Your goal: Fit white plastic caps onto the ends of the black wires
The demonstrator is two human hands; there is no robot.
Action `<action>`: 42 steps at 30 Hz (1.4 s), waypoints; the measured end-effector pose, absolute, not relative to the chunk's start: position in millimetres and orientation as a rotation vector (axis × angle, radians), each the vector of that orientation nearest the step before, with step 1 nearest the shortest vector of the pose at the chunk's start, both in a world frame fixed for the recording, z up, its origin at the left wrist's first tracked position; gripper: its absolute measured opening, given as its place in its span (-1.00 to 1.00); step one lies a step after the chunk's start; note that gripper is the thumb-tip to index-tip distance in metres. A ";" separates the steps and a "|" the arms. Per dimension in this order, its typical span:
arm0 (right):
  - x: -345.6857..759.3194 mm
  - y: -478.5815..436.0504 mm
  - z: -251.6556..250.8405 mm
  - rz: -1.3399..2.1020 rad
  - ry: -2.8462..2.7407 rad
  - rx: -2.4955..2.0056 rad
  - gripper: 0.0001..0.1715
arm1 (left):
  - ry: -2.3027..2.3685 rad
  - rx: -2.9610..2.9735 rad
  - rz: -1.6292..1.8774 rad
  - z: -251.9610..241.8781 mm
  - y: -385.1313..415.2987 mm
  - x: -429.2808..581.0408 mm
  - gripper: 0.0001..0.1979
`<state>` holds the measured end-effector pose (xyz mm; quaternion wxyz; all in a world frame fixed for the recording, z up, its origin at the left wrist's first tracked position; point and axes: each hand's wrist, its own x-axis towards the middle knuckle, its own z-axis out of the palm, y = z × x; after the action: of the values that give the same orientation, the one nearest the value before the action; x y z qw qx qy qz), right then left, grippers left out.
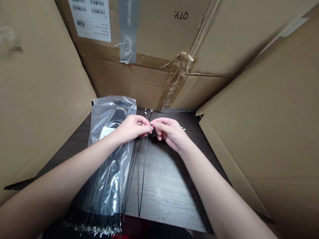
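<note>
My left hand [133, 129] and my right hand [167, 131] meet fingertip to fingertip over a dark wood-grain table [167, 182]. Both pinch the upper ends of thin black wires [142, 167] that run toward me along the table. A few wire ends with small metal tips [150, 111] stick out just beyond my fingers. Under my left forearm lies a clear plastic bag [109, 159] holding a thick bundle of the same black wires, whose metal-tipped ends [98, 229] spill out at the near table edge.
Large cardboard boxes wall in the table: one at the back [161, 53] with brown tape and a white label [90, 14], one at the left [31, 104], one at the right [274, 130]. Something red [129, 226] shows below the table's near edge.
</note>
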<state>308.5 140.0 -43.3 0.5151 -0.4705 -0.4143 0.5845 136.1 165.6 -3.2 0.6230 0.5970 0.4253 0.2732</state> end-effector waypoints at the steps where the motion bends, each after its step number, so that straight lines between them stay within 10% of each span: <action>1: 308.4 139.8 -42.9 1.403 -0.992 -1.132 -0.56 | 0.980 1.367 0.628 -3.0 165.4 136.2 -0.88; 42: 307.6 138.4 -40.7 1.392 -0.958 -1.113 -0.58 | 0.977 1.343 0.647 -7.4 168.1 134.8 -0.93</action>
<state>307.6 138.4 -40.7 0.5304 -0.4664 -0.4013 0.5832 134.8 168.1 -7.4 0.6287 0.5859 0.4264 0.2823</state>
